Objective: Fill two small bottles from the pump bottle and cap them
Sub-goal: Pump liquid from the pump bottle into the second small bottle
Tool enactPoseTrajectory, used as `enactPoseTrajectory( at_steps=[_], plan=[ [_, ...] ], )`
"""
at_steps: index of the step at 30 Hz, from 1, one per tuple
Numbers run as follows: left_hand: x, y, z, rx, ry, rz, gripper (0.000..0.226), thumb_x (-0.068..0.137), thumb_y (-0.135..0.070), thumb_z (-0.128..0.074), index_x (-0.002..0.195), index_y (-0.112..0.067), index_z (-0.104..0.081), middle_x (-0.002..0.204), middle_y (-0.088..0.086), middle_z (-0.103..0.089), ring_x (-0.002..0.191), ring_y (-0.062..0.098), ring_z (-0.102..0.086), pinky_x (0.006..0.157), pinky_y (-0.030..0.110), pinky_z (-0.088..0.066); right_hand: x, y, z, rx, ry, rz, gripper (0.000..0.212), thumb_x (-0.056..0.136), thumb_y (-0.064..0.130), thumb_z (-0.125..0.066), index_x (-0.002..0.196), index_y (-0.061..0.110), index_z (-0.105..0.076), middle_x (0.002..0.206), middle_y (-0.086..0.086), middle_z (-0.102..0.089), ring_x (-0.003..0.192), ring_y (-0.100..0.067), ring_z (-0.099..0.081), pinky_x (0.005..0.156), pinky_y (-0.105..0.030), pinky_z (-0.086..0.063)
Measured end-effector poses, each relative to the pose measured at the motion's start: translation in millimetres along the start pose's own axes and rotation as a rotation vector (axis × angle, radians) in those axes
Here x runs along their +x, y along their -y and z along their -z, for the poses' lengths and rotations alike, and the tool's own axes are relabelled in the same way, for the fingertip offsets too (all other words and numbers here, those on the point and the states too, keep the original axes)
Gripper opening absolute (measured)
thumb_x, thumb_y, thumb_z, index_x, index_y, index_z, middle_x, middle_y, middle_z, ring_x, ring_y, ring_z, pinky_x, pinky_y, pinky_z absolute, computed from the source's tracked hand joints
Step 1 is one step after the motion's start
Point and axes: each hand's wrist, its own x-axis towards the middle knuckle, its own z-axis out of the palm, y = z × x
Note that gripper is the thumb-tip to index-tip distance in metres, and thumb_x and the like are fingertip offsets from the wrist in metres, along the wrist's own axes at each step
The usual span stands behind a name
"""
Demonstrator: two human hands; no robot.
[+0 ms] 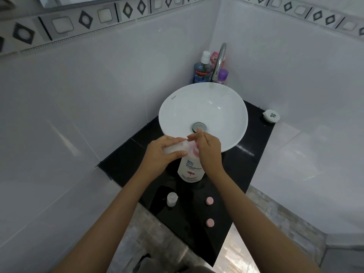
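Over a black countertop (254,160) in a tiled bathroom corner, a person's left hand (163,153) gripped a small translucent bottle (177,147), tipped nearly on its side, with its mouth held against the pink pump head (194,150) of a white pump bottle (191,170). The right hand (206,148) lay palm-down on top of that pump, fingers extended toward the basin (whether they curled around the nozzle could not be made out). Both forearms reached in from the lower edge of the view.

A second small bottle (172,199) stood upright and uncapped on the counter, nearer the person, well apart from two round pink caps (209,200) lying to its right. Behind the hands sat a white vessel sink (177,107) beneath a chrome faucet (219,62), with a blue mouthwash bottle (201,70) and other toiletries tucked into the corner. White wall tiles (88,85) carried a band of black diamonds.
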Motion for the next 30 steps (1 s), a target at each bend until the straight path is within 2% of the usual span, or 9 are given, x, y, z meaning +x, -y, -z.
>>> enactPoseTrajectory(
  at_steps=[3, 7, 13, 15, 18, 21, 23, 25, 30],
  plan=[
    [2, -4, 3, -0.004, 0.006, -0.019, 0.039, 0.075, -0.022, -0.078, 0.113, -0.023, -0.070, 0.110, -0.009, -0.066, 0.107, 0.005, -0.060, 0.090, 0.020, -0.049, 3, 8, 3, -0.003, -0.013, 0.023, 0.040, 0.099, 0.031, -0.043, 0.082, 0.014, -0.075, 0.072, 0.015, -0.069, 0.070, 0.009, -0.062, 0.057, -0.002, -0.041],
    [4, -3, 4, -0.004, 0.018, -0.014, 0.035, 0.074, -0.025, -0.078, 0.106, -0.036, -0.069, 0.109, -0.014, -0.065, 0.103, -0.002, -0.059, 0.087, 0.018, -0.047, 0, 7, 0, 0.030, -0.050, 0.020, 0.042, 0.099, 0.029, -0.042, 0.074, 0.018, -0.073, 0.055, 0.018, -0.064, 0.059, 0.005, -0.059, 0.055, -0.006, -0.041],
    [4, 5, -1, 0.022, 0.003, 0.002, 0.040, 0.075, -0.022, -0.078, 0.113, -0.021, -0.070, 0.112, -0.007, -0.066, 0.106, 0.005, -0.061, 0.088, 0.017, -0.049, -2, -6, -7, 0.025, -0.051, -0.028, 0.046, 0.098, 0.037, -0.038, 0.075, 0.020, -0.074, 0.058, 0.023, -0.064, 0.060, 0.000, -0.059, 0.062, -0.025, -0.045],
    [3, 7, -2, 0.016, 0.002, 0.004, 0.040, 0.075, -0.021, -0.078, 0.114, -0.020, -0.070, 0.112, -0.008, -0.066, 0.105, 0.002, -0.060, 0.085, 0.013, -0.048, -4, -7, -7, -0.019, -0.052, -0.027, 0.046, 0.098, 0.037, -0.038, 0.073, 0.020, -0.073, 0.057, 0.023, -0.064, 0.061, 0.000, -0.059, 0.064, -0.026, -0.045],
    [3, 7, -2, 0.014, -0.011, -0.005, 0.041, 0.075, -0.020, -0.079, 0.115, -0.018, -0.070, 0.113, -0.005, -0.066, 0.107, 0.006, -0.060, 0.088, 0.019, -0.049, -1, -2, -4, -0.064, -0.029, -0.025, 0.047, 0.097, 0.037, -0.039, 0.064, 0.023, -0.069, 0.049, 0.019, -0.059, 0.054, -0.001, -0.055, 0.061, -0.027, -0.043],
    [4, 5, 0, 0.031, -0.025, -0.053, 0.044, 0.071, -0.021, -0.081, 0.113, -0.023, -0.069, 0.108, -0.011, -0.065, 0.102, 0.000, -0.060, 0.085, 0.013, -0.050, 3, 5, 3, -0.093, -0.018, 0.023, 0.045, 0.098, 0.035, -0.040, 0.064, 0.026, -0.068, 0.048, 0.020, -0.057, 0.054, 0.004, -0.055, 0.059, -0.018, -0.039],
    [4, 3, 2, 0.065, -0.027, -0.069, 0.051, 0.069, -0.022, -0.082, 0.117, -0.025, -0.066, 0.104, -0.017, -0.063, 0.096, -0.007, -0.058, 0.080, 0.006, -0.048, 3, 9, 4, -0.087, -0.020, 0.048, 0.044, 0.099, 0.033, -0.040, 0.076, 0.018, -0.074, 0.059, 0.020, -0.063, 0.063, 0.008, -0.059, 0.062, -0.013, -0.040],
    [6, 3, 3, 0.121, -0.026, -0.069, 0.056, 0.069, -0.023, -0.082, 0.121, -0.025, -0.064, 0.102, -0.020, -0.061, 0.093, -0.007, -0.057, 0.077, 0.007, -0.048, 4, 13, 4, -0.066, -0.020, 0.037, 0.043, 0.100, 0.034, -0.040, 0.086, 0.014, -0.075, 0.076, 0.012, -0.069, 0.071, 0.008, -0.062, 0.069, -0.013, -0.044],
    [1, 4, 0, 0.171, -0.030, -0.073, 0.046, 0.071, -0.026, -0.081, 0.114, -0.023, -0.068, 0.101, -0.018, -0.061, 0.091, -0.005, -0.059, 0.076, 0.015, -0.047, 2, 20, 6, 0.028, 0.003, -0.035, 0.035, 0.096, 0.038, -0.048, 0.091, 0.015, -0.074, 0.081, 0.004, -0.073, 0.074, 0.001, -0.066, 0.068, -0.013, -0.045]
  ],
)
